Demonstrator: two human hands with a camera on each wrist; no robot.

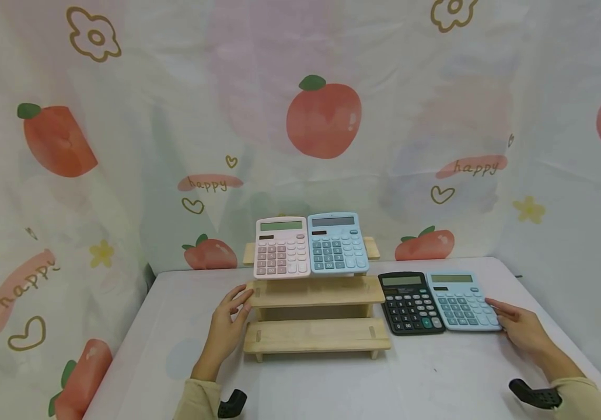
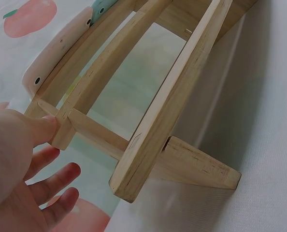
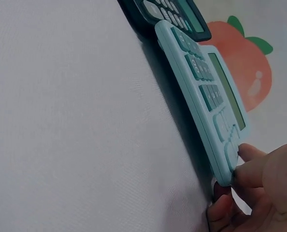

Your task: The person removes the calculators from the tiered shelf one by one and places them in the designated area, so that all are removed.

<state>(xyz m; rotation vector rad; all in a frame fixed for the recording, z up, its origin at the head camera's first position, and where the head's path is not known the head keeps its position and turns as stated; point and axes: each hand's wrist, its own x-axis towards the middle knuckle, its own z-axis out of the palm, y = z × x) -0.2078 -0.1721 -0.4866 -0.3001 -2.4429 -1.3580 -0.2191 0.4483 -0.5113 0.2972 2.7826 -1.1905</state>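
Observation:
On the right of the table, my right hand (image 1: pixel 523 329) pinches the right edge of a light blue calculator (image 3: pixel 201 92), with fingertips above and below that edge. A black calculator (image 1: pixel 412 303) lies directly to its left. My left hand (image 1: pixel 229 324) touches the left end of the middle board of a three-tier wooden stand (image 1: pixel 316 335). Its thumb is right at the board's end, while the other fingers (image 2: pixel 61 179) are spread and relaxed. A pink calculator (image 1: pixel 282 248) and another light blue calculator (image 1: pixel 338 244) lean side by side on the stand's top tier.
The middle and lower boards of the stand are bare wood. A white cloth covers the table (image 1: pixel 332 388). Behind it hangs a printed curtain (image 1: pixel 258 76) with fruit and flowers. Black wrist-worn pieces (image 1: pixel 534 395) show by both sleeves.

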